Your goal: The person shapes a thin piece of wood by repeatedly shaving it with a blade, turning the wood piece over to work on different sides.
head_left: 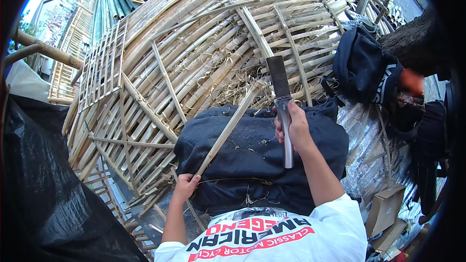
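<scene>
My left hand [187, 186] is closed on the near end of a split bamboo strip [227, 132]. The strip slants up and away to the right, its far end over a heap of pale bamboo shavings [238, 87]. In my right hand [295, 125] is a knife [278, 78] with a broad dark blade and a metal tube handle, held upright with the blade pointing away. The blade stands apart from the strip, to its right. Dark cloth [310, 138] lies over my lap beneath both hands, with a few thin shavings on it.
Long bamboo slats [194, 80] with crosspieces spread ahead. A black plastic sheet [53, 184] hangs at the left. To the right are a dark backpack [361, 65], a tree trunk [412, 41] and a cardboard box [386, 208]. Green bamboo poles [109, 2] are stacked at the far left.
</scene>
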Tool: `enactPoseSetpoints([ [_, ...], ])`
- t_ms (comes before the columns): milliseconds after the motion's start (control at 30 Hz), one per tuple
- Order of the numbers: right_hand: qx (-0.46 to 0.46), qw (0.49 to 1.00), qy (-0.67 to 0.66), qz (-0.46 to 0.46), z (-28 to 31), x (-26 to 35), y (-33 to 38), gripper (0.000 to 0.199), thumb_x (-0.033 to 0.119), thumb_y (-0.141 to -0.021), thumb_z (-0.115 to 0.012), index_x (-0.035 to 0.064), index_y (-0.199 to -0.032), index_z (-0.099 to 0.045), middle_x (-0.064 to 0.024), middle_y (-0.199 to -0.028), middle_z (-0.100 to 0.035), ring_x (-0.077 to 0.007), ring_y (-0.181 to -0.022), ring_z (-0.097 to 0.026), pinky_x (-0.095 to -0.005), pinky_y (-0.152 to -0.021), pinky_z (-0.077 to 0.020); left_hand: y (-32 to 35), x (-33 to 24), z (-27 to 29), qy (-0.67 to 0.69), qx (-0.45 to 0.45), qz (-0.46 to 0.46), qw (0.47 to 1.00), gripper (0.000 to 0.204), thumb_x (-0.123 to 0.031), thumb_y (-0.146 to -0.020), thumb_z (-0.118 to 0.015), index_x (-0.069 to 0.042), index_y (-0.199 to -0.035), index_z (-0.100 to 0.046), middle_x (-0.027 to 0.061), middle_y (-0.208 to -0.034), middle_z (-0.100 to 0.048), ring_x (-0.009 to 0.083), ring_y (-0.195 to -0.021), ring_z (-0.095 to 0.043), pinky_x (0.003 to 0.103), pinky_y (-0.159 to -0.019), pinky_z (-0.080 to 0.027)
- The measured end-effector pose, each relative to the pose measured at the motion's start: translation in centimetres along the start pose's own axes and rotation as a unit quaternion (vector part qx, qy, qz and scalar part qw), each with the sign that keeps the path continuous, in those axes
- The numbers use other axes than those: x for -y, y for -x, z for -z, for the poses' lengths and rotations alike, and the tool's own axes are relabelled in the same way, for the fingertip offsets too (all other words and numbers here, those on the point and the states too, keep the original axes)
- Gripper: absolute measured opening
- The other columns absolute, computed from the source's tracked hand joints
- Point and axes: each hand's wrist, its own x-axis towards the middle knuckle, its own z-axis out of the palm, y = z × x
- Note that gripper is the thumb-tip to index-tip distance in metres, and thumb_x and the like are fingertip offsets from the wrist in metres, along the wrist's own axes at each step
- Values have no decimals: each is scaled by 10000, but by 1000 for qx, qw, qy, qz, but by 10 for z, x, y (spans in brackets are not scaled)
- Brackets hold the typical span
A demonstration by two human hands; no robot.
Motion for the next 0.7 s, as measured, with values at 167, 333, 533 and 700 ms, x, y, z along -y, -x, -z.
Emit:
enactPoseSetpoints([
  [167, 27, 998, 43, -37, 2, 3, -2, 529, 482, -1046, -342, -5, -1070, -549, -53, -621, -526, -110, -430, -492, -268, -387, -422, 0, -4, -1, -6, -2, 3, 1000, 434, -343, -928, -697, 21, -700, -636, 5, -609, -577, 69, -543, -509, 252, -496, -389],
  [333, 29, 997, 15, -67, -4, 9, 5, 488, 452, -1055, -338, 15, -1057, -557, -44, -643, -544, -98, -449, -503, -257, -387, -428, -1, -1, 2, -22, -15, -8, 1000, 423, -343, -925, -699, 25, -720, -654, 4, -614, -584, 76, -548, -524, 254, -506, -407],
  [533, 3, 1000, -14, -27, -5, -3, 11, 499, 452, -1056, -333, 4, -1056, -552, -49, -629, -533, -97, -445, -501, -251, -396, -427, 0, -5, -3, -21, -16, 3, 1000, 431, -387, -915, -706, -10, -719, -631, -4, -610, -567, 79, -527, -522, 242, -489, -405],
  [700, 26, 995, 88, 37, -20, -12, 25, 418, 411, -1048, -404, 20, -1026, -551, -46, -623, -542, -113, -457, -508, -279, -432, -430, 3, -6, -3, -18, -16, 3, 1000, 431, -348, -920, -705, 21, -704, -649, 5, -601, -575, 74, -538, -510, 255, -496, -393],
])
